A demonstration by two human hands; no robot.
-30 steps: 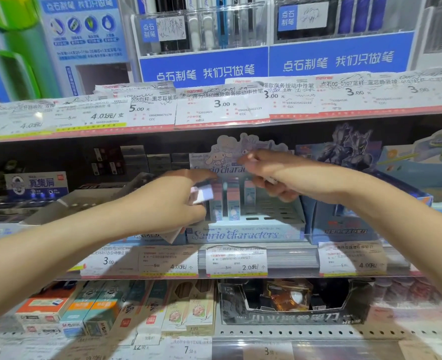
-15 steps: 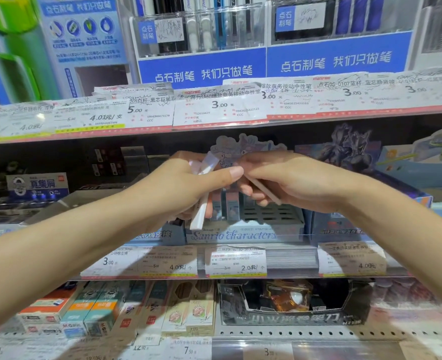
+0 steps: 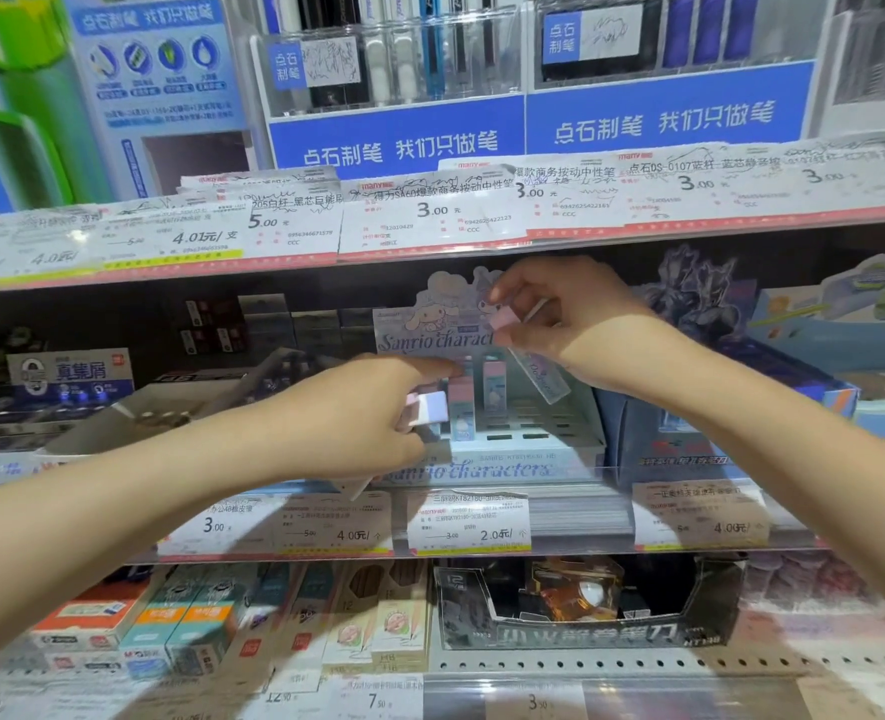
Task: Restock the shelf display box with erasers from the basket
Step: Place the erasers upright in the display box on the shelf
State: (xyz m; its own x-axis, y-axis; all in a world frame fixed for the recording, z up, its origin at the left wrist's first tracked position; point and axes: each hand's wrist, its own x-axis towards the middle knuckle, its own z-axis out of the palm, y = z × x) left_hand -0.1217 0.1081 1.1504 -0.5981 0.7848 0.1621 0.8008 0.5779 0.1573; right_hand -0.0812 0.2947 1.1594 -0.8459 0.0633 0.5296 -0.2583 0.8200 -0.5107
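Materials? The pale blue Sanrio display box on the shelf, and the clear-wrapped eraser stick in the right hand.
Pale blue Sanrio display box: looks like printed cardboard, matte, with a die-cut backboard and slotted insert. Clear-wrapped eraser stick, pinched by the right hand: glossy transparent plastic sleeve, glare along it; pastel contents probably rubber or vinyl, unconfirmed.

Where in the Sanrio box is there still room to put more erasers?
The display box has bare slots on its right side, between the standing erasers and the right wall, below the right hand. The left side is crowded: erasers stand there, and the left hand, holding more, covers it.
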